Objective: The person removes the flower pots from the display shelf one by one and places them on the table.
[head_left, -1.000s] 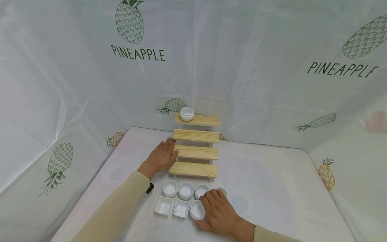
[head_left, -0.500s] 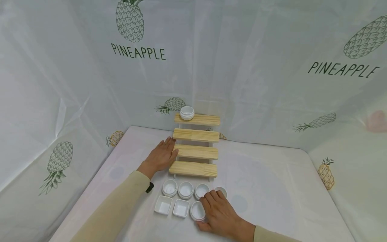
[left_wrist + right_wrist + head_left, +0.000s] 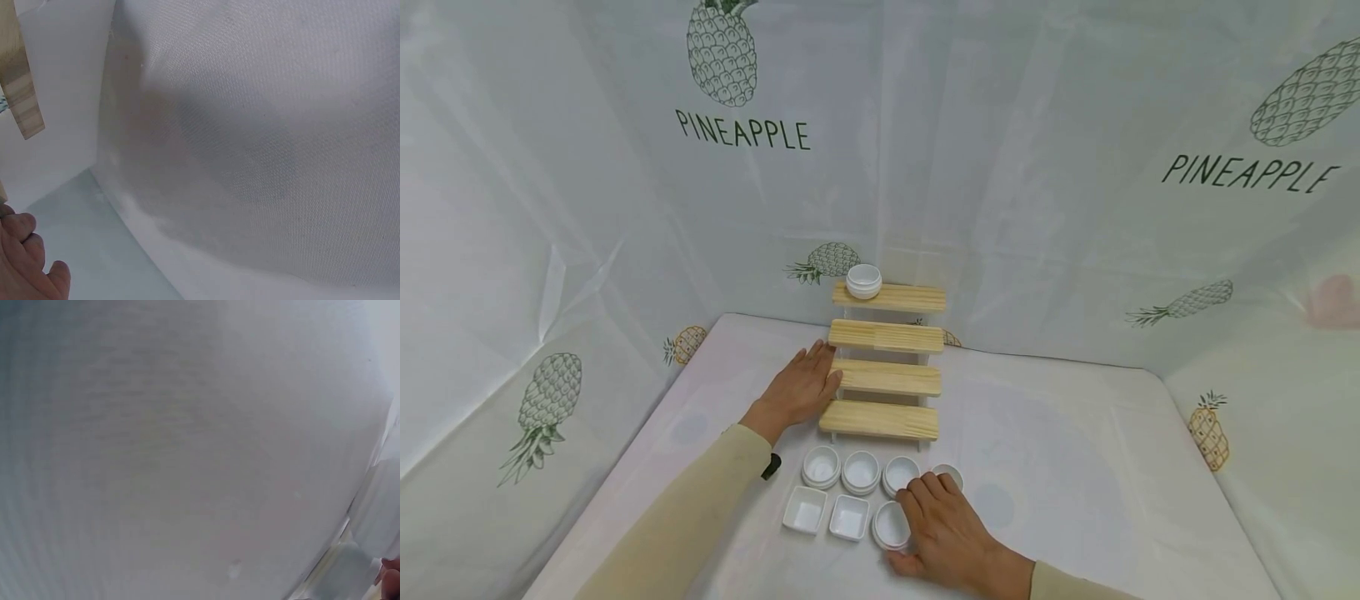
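Observation:
In the head view a stepped stand with wooden shelves (image 3: 886,377) stands at mid-table. My left hand (image 3: 799,385) lies along its left side with fingers extended, thumb at a shelf end; the left wrist view shows part of this hand (image 3: 28,259) below a shelf end (image 3: 22,94). A small round white bowl (image 3: 892,525) sits in the front row on the table. My right hand (image 3: 946,533) holds it at its right side, thumb near, fingers far; the palm hides part of it. Only fingertips (image 3: 391,578) show in the right wrist view.
One round white bowl (image 3: 864,282) stands on the top shelf's left end. Several round bowls (image 3: 861,472) line up before the stand. Two square white dishes (image 3: 805,510) sit left of the held bowl. A pineapple-print cloth (image 3: 1000,208) encloses the table.
The held round bowl has shifted slightly toward the near edge, with my right hand's thumb moving a little with it. My left hand and the stand have not moved.

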Demonstrator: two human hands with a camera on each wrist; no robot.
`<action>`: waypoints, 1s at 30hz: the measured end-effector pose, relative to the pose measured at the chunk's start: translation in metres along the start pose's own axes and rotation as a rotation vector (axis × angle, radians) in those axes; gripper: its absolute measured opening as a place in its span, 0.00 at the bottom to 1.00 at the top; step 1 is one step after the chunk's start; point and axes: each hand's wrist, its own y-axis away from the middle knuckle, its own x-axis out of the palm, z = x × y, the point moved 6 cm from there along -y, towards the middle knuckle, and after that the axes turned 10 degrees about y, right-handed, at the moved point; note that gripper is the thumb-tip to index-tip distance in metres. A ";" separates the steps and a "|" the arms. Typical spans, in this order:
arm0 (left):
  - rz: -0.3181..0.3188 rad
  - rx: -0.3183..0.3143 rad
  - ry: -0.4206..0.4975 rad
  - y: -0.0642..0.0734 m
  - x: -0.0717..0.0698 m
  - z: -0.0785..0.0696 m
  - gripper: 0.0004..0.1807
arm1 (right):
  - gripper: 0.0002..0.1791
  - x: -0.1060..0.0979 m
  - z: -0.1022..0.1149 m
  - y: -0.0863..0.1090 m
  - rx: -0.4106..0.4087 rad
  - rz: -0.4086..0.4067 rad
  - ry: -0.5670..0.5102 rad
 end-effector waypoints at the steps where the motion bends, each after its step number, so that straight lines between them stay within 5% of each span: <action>1: 0.000 0.000 -0.002 0.000 -0.001 0.000 0.39 | 0.34 0.000 0.000 -0.001 0.003 0.002 -0.003; 8: 0.008 -0.013 0.033 0.001 -0.001 0.000 0.40 | 0.33 -0.003 -0.010 -0.009 0.035 0.020 -0.013; 13: 0.039 -0.026 0.026 0.002 0.005 0.000 0.41 | 0.32 -0.007 -0.038 -0.030 0.100 0.038 -0.007; 26: 0.036 -0.022 0.016 0.000 0.002 0.003 0.41 | 0.31 0.002 -0.138 -0.132 0.158 -0.063 0.167; 30: 0.039 -0.022 0.004 0.000 0.002 0.002 0.41 | 0.32 0.007 -0.163 -0.171 0.167 0.007 0.217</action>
